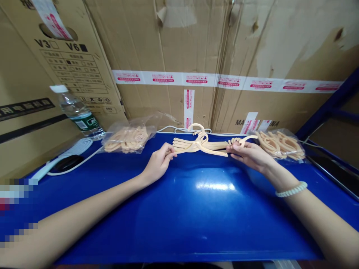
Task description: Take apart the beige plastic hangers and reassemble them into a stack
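Note:
Several beige clothes hangers [193, 145] lie together on the blue table, near the back, their hooks pointing toward the cardboard. My left hand [157, 163] is closed in a pinch on the left arm tip of the nearest hanger. To the right of the pile, my right hand [251, 155] is closed with thumb and fingers on a loose beige hanger hook [250, 138]. Its fingertips are close to the right ends of the hangers; whether they touch them I cannot tell. A few more curved pieces [233, 141] show just behind those fingers.
Clear bags of beige pieces lie at left [127, 140] and right [280, 144]. A water bottle [81, 116], a pale flat handled object [74, 147] and a black oval object [68, 163] stand or lie at left. Cardboard boxes [168, 48] wall the back; a white cable [165, 129] runs along them.

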